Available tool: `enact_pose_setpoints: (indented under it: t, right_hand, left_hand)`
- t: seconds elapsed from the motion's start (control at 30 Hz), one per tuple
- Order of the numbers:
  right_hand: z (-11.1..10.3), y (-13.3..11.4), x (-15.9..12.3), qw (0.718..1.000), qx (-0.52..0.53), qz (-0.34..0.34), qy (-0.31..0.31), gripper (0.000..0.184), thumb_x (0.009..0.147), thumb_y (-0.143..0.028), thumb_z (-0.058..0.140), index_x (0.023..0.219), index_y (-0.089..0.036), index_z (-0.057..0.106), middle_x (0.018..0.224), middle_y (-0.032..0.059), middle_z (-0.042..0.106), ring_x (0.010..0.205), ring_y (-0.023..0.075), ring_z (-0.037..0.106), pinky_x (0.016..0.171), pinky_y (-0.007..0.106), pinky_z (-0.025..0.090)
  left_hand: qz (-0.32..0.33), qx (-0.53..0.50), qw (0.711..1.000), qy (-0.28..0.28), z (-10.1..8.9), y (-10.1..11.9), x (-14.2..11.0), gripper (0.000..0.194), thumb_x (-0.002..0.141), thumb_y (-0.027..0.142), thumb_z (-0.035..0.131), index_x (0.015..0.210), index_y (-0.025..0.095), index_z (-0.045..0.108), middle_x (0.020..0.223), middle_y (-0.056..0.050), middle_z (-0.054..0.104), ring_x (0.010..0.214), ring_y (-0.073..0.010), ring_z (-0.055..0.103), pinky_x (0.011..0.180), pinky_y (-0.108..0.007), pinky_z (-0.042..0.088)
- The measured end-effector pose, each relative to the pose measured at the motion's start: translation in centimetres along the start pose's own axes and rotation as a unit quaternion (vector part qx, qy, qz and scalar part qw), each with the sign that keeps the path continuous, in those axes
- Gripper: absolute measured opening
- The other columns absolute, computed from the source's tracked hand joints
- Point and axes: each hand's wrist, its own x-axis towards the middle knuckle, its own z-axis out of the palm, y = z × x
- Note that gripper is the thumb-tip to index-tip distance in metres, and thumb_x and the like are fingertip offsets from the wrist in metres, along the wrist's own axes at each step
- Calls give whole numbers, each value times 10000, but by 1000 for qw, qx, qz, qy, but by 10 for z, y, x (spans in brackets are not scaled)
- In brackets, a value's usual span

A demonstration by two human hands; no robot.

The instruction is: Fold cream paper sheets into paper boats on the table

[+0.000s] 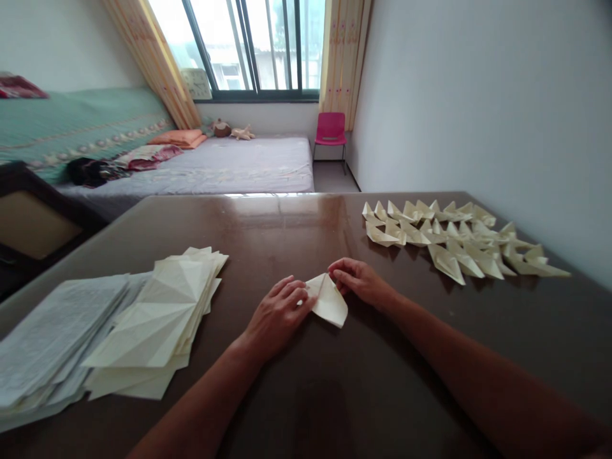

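A small folded cream paper (329,301) lies on the brown table in front of me, its wide corner toward me. My left hand (282,312) holds it from the left, with the thumb across its face and the fingertips at its left edge. At the top right edge, my right hand (356,278) pinches the same paper between thumb and curled fingers. The tips of the right fingers are partly hidden. Further left, a stack of creased cream sheets (157,299) fans out. Several folded paper boats (447,258) stand in rows at the back right.
A pile of printed papers (57,338) sits at the table's left, partly under the creased sheets. The glossy brown table (268,236) reaches back toward a bed (253,159). A pink chair (330,131) stands by the window, and a dark chair (43,217) at the left.
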Motion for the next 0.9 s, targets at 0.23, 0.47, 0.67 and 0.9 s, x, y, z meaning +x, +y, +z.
enact_pose_setpoints:
  t: [0.23,0.47,0.67,0.9]
  right_hand:
    - [0,-7,-7,973,-201,-106,-34,355,887,-453,519,1035,-168,670,962,67,678,854,173,606,763,295,496]
    - [10,-6,-13,895,-355,-258,-80,269,932,-272,486,1135,-218,655,1123,74,643,1023,190,534,926,354,463]
    - [13,-11,-18,867,-404,-272,-104,318,947,-308,446,1198,-211,616,1216,66,621,1047,208,494,930,374,471]
    - [12,-20,-24,858,-436,-243,-122,562,824,-483,606,1288,-172,547,1294,85,579,1072,239,477,964,398,432]
  left_hand:
    - [-39,72,995,-52,2,14,3,158,903,163,481,986,151,614,825,-44,565,801,-172,556,945,-404,476]
    - [-110,0,989,-97,5,20,3,177,917,222,478,1032,216,612,908,-45,585,875,-186,541,707,-290,516]
    - [-155,-105,979,-85,-3,5,-1,227,870,399,559,1003,227,627,1056,-40,615,1038,-203,529,855,-330,501]
    - [-131,-130,978,-97,-7,-11,-7,237,885,394,541,1030,248,657,1091,-20,653,1067,-190,550,920,-323,487]
